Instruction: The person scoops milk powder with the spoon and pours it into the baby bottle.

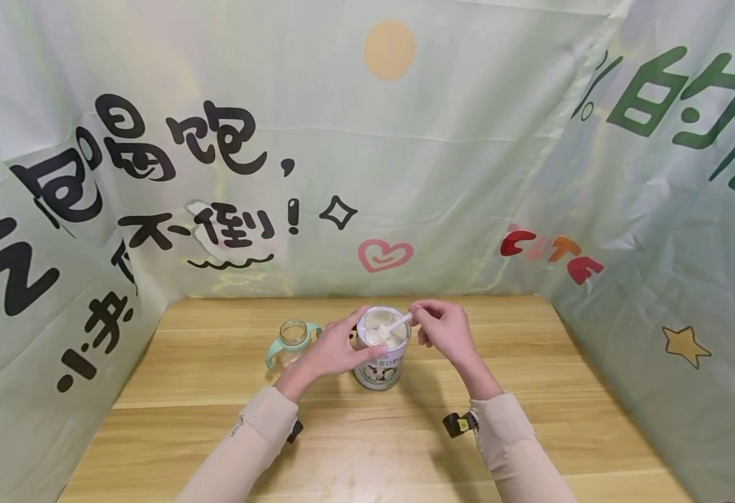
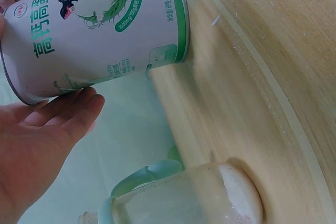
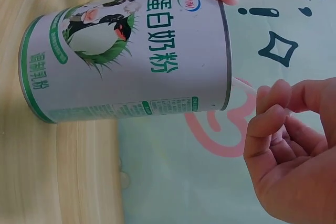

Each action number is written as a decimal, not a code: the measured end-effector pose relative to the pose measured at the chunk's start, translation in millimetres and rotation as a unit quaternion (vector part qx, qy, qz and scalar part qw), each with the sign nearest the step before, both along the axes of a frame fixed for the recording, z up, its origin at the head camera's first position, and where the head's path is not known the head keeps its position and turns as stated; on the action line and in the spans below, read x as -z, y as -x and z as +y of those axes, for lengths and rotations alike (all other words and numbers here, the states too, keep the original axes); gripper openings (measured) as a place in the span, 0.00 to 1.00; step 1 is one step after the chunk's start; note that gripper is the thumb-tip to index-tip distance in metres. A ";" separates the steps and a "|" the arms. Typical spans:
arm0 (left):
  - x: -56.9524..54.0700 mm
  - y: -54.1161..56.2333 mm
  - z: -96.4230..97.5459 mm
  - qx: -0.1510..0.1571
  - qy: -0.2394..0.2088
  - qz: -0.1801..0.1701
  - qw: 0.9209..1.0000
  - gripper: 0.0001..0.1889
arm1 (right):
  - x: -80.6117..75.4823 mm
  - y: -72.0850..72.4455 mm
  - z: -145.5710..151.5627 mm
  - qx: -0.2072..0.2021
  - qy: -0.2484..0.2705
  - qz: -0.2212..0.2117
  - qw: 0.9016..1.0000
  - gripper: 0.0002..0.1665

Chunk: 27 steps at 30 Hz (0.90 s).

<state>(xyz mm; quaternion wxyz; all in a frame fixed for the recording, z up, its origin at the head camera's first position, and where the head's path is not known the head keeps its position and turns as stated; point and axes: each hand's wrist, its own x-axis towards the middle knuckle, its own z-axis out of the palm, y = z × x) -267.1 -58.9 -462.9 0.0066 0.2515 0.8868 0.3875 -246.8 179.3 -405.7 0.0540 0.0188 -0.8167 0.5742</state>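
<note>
A white milk powder can (image 1: 380, 375) with green trim and a cow picture stands upright and uncovered on the table. My left hand (image 1: 335, 349) holds it near the top, thumb across the front of the rim and fingers around the far left side. Between thumb and fingertips my right hand (image 1: 446, 328) pinches the white handle of a scoop (image 1: 399, 322). The scoop's bowl end lies inside the can, among pale powder. Left of the can, behind my left wrist, stands a baby bottle (image 1: 293, 333) with mint-green handles and no lid; white powder (image 2: 237, 191) sits in its bottom.
The wooden table (image 1: 355, 447) has white specks on it in the left wrist view. Printed curtains (image 1: 468, 175) rise close behind the table and along both sides. Small black wrist cameras, such as the right one (image 1: 458, 424), hang beneath my sleeves.
</note>
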 end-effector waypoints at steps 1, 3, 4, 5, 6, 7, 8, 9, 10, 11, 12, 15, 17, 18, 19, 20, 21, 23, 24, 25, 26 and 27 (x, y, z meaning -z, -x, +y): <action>0.2 0.4 0.0 0.002 -0.001 0.000 1.000 0.51 | 0.0 0.2 0.9 0.003 0.010 -0.006 1.000 0.12; -0.4 0.4 -0.2 0.004 -0.001 0.000 1.000 0.51 | -0.4 0.7 2.2 0.008 0.028 -0.012 0.999 0.13; -0.6 0.4 -0.3 0.005 -0.001 -0.001 1.000 0.51 | -0.5 0.7 2.8 0.010 0.037 -0.015 0.999 0.13; -0.8 0.5 -0.3 0.005 0.001 -0.002 1.000 0.51 | -0.4 1.0 3.6 0.012 0.046 -0.017 0.999 0.13; -1.0 0.6 -0.3 0.005 0.002 -0.002 1.000 0.51 | -0.3 1.1 4.3 0.012 0.053 -0.018 0.998 0.14; -1.5 0.4 -0.1 0.004 0.003 -0.003 1.000 0.51 | -0.2 1.2 5.1 0.011 0.059 -0.019 0.998 0.14; -2.2 0.1 -0.1 0.004 0.004 -0.003 1.000 0.51 | -0.2 1.2 5.6 0.012 0.065 -0.020 0.998 0.14; -2.5 -0.1 -0.1 0.004 0.006 -0.003 1.000 0.52 | 0.0 1.2 6.1 0.012 0.070 -0.022 0.997 0.15; -2.9 -0.3 -0.1 0.003 0.007 -0.003 1.000 0.52 | 0.3 1.1 6.7 0.013 0.075 -0.024 0.997 0.15; -2.9 0.0 -0.1 0.003 0.008 -0.003 1.000 0.52 | 0.3 1.0 7.1 0.011 0.079 -0.024 0.997 0.16; -3.1 -0.1 -0.2 0.002 0.010 -0.003 1.000 0.52 | 0.2 0.7 7.4 0.011 0.081 -0.025 0.996 0.16; -4.1 -0.6 -0.5 0.001 0.012 -0.004 1.000 0.52 | 0.0 0.2 8.2 0.013 0.088 -0.027 0.996 0.16; -4.5 -0.8 -0.6 -0.001 0.014 -0.004 1.000 0.53 | -0.3 0.2 8.6 0.015 0.092 -0.028 0.995 0.16; -5.2 -1.2 -0.6 -0.001 0.015 -0.004 1.000 0.53 | -0.4 0.3 8.7 0.017 0.094 -0.029 0.995 0.15; -5.6 -1.5 -0.6 -0.002 0.016 -0.004 1.000 0.53 | -0.7 0.2 8.9 0.019 0.096 -0.029 0.995 0.15; -6.0 -1.8 -0.5 -0.002 0.018 -0.004 1.000 0.53 | -1.3 -0.2 9.1 0.019 0.098 -0.030 0.995 0.15; -6.2 -2.0 -0.5 -0.003 0.021 -0.003 1.000 0.54 | -1.5 -0.3 9.4 0.019 0.100 -0.031 0.994 0.15; -6.7 -2.2 -0.2 -0.004 0.024 -0.001 1.000 0.54 | -1.9 -0.5 9.9 0.022 0.106 -0.034 0.994 0.15; -6.9 -2.3 -0.1 -0.003 0.024 0.000 1.000 0.54 | -2.1 -0.7 10.1 0.023 0.108 -0.035 0.993 0.15; -7.1 -2.4 -0.1 -0.003 0.024 0.002 1.000 0.54 | -2.4 -0.9 10.4 0.024 0.110 -0.036 0.993 0.15; -7.4 -2.5 0.0 -0.002 0.022 0.003 1.000 0.54 | -2.7 -0.9 10.7 0.025 0.111 -0.036 0.993 0.15; -7.4 -2.5 0.0 -0.002 0.022 0.004 1.000 0.54 | -2.9 -0.9 10.9 0.027 0.113 -0.036 0.993 0.15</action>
